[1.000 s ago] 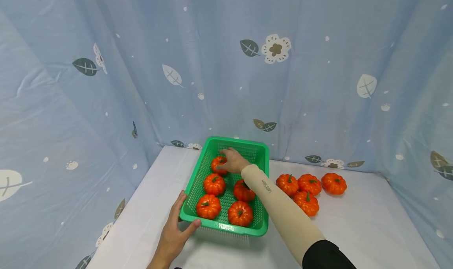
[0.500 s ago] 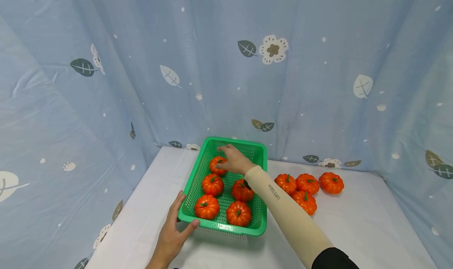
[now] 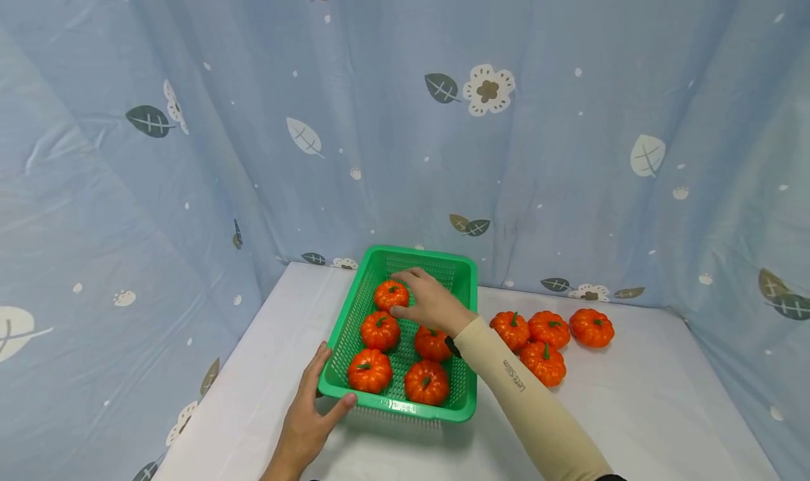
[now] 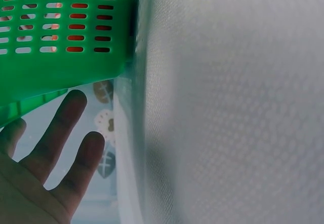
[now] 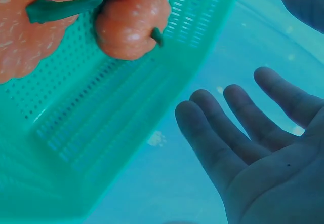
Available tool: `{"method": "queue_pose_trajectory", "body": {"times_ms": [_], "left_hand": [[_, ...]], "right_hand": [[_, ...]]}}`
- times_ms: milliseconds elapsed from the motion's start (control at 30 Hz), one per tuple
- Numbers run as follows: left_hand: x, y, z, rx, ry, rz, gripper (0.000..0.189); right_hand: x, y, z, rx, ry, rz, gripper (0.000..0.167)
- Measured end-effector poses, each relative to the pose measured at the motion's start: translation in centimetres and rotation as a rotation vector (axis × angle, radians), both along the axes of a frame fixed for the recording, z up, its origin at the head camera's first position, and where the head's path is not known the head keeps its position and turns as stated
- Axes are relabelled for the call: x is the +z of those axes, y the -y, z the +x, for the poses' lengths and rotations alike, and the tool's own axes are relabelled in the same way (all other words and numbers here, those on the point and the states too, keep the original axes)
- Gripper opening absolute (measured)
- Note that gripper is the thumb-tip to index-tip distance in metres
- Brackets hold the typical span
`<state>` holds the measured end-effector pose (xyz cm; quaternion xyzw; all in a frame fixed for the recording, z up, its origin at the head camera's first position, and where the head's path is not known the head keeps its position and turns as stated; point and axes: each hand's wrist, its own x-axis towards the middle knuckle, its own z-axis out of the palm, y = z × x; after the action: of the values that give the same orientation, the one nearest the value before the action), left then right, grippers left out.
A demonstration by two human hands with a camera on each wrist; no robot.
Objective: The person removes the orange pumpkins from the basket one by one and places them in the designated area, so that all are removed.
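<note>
A green perforated plastic basket (image 3: 465, 414) holds several small orange pumpkins with green stems. My left hand (image 3: 306, 419) is at its front left corner, fingers along the left side and thumb at the front rim. In the left wrist view those fingers (image 4: 68, 120) are straight and spread beside the basket wall (image 4: 61, 64). My right hand (image 3: 438, 305) is over the basket, just right of the back left pumpkin (image 3: 391, 295). The right wrist view shows its palm (image 5: 283, 183) bare and its fingers extended, apart from the pumpkin (image 5: 132, 21) inside the basket.
Right of the basket, several more pumpkins sit on the white tabletop (image 3: 633, 411), one (image 3: 591, 328) at the far right of the cluster. A blue patterned curtain (image 3: 392, 115) hangs behind and at both sides.
My right hand has drawn back slightly to the right and toward me, away from the back left pumpkin, which now shows more fully. My left hand stays at the basket corner.
</note>
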<state>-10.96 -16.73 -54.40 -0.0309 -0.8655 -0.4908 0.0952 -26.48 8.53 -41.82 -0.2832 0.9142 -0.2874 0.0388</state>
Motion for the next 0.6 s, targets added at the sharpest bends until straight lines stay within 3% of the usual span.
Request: {"method": "queue_pose_trajectory", "body": {"times_ms": [200, 433, 600], "left_hand": [[-0.1, 0.1, 0.0, -0.001, -0.017, -0.002, 0.086], [-0.4, 0.2, 0.0, -0.006, -0.042, -0.004, 0.086], [-0.3, 0.0, 0.0, -0.004, -0.029, -0.003, 0.086]], "right_hand": [[0.3, -1.3, 1.7, -0.034, -0.074, -0.033, 0.065], [-0.3, -2.4, 4.7, -0.065, -0.193, -0.058, 0.065], [-0.3, -3.2, 6.5, -0.083, -0.217, -0.102, 0.062]]}}
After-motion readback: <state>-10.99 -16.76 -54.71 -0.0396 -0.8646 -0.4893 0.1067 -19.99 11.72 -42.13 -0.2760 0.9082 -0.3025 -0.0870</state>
